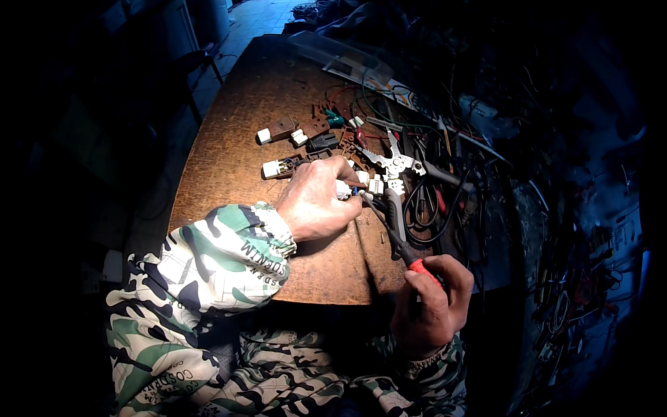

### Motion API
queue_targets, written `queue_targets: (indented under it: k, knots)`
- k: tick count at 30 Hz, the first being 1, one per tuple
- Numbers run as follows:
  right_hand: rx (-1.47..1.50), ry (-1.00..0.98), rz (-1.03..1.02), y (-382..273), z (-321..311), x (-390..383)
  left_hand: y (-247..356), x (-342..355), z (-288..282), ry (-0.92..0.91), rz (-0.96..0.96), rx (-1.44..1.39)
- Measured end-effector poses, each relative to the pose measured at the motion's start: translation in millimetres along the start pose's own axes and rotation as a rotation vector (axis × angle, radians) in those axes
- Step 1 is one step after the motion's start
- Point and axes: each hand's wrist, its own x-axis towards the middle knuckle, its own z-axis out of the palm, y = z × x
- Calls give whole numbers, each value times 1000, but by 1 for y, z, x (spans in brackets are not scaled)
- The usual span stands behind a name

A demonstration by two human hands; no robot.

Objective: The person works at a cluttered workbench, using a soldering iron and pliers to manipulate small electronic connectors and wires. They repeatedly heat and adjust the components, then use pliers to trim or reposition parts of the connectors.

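Note:
My left hand (319,198) has its fingers closed round a small white terminal piece (342,189) with a bit of blue showing, partly hidden by the fingers. My right hand (434,299) grips a screwdriver (421,268) with a red and black handle, its thin shaft reaching up to the piece at my left fingertips. Beside them lie open metal pliers (399,163) with grey handles. Brown plug housings (281,128) with white inserts, a black housing (323,142), white connectors (375,185) and small green parts (333,119) lie around my left hand on the wooden table (215,153).
Black cables (431,226) and thin red and green wires are tangled along the table's right side. A clear plastic strip (340,55) lies at the far edge. A chair (198,59) stands beyond the left edge. Dark clutter and hanging wires fill the right.

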Motion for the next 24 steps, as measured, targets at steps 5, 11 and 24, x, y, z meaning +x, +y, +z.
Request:
queue_targets:
  k: [5, 11, 24]
  knots:
    - [-43, 14, 28, 3, -6, -7, 0, 0, 0, 1, -8, -8]
    - [146, 136, 250, 8, -4, 0, -1, 1, -6, -23, -19, -61]
    - [532, 148, 125, 98, 23, 125, -4, 10, 2, -65, 39, -75]
